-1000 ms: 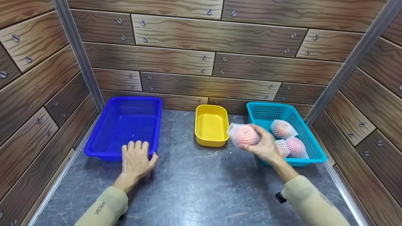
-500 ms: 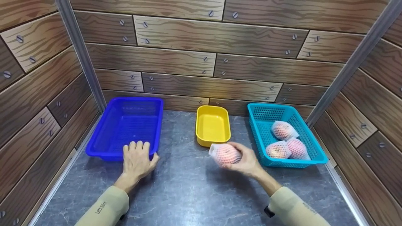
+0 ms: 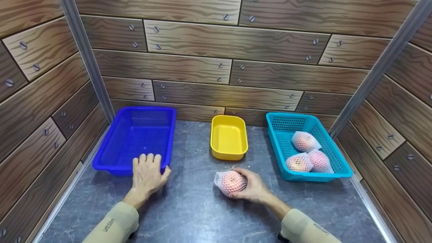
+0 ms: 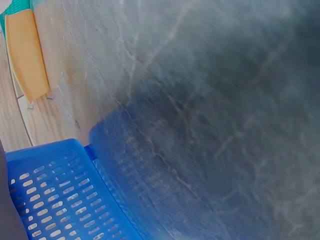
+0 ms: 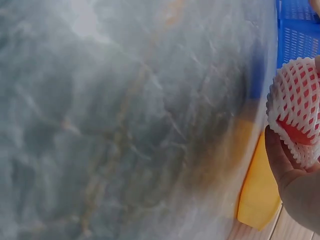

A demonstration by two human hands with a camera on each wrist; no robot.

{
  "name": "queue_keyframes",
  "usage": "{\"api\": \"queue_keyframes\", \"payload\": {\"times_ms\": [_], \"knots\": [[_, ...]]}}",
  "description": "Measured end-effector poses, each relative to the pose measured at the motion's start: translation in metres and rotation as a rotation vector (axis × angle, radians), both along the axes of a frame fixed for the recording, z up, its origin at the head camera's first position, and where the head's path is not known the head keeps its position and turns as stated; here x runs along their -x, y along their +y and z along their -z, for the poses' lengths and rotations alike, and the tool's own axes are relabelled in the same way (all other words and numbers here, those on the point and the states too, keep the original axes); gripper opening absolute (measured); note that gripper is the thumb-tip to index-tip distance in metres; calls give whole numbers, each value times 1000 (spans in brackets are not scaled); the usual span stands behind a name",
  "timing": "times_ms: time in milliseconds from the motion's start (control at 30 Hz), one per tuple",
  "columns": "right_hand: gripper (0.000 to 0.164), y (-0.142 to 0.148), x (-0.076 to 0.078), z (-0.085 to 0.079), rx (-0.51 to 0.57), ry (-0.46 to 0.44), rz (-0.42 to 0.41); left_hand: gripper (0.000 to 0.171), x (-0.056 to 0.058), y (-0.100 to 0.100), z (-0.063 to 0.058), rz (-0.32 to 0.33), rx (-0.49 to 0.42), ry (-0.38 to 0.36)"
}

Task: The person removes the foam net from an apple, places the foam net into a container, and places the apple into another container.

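My right hand [image 3: 253, 187] grips a reddish apple [image 3: 231, 182] wrapped in a white foam net, thumb and fingers around its right side. They are over the grey tabletop, nearer me than the yellow tub [image 3: 229, 136]. In the right wrist view the net sleeve [image 5: 300, 95] shows at the right edge beside the thumb. My left hand [image 3: 147, 175] holds the front rim of the blue basket [image 3: 135, 141] near its right corner, fingers over the rim and thumb at the side. Only perforated basket wall [image 4: 65, 195] and a sliver of hand show in the left wrist view.
At the right stands a teal perforated basket [image 3: 278, 157] with 3 netted fruits [image 3: 305, 141] inside. The yellow tub sits between the two baskets by the back wall [image 3: 189, 64]. Wood-patterned side walls enclose the grey marbled tabletop [image 3: 189, 209].
My right hand has carried the netted apple left and toward me, from beside the teal basket to the front of the yellow tub. My left hand stays at the blue basket's rim.
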State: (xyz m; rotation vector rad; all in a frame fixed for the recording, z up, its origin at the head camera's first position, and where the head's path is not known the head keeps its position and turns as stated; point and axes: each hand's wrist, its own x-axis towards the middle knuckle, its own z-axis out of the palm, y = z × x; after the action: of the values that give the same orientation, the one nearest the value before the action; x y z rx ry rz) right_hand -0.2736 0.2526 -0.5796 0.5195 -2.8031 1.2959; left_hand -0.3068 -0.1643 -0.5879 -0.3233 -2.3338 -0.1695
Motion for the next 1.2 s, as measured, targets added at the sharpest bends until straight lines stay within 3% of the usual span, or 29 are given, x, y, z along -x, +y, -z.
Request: {"api": "queue_keyframes", "payload": {"times_ms": [367, 700, 1000, 1200], "knots": [[97, -2, -5, 12, -7, -42, -4, 45, -1, 1, 1, -7, -1, -22], [98, -6, -6, 16, -9, -36, -16, 42, 1, 0, 2, 24, -1, 54], [97, -7, -5, 7, -8, -13, 8, 36, 2, 2, -4, 82, -33, 119], [98, -6, -6, -9, 14, 13, -16, 34, 3, 14, -18, 111, -53, 178]]}}
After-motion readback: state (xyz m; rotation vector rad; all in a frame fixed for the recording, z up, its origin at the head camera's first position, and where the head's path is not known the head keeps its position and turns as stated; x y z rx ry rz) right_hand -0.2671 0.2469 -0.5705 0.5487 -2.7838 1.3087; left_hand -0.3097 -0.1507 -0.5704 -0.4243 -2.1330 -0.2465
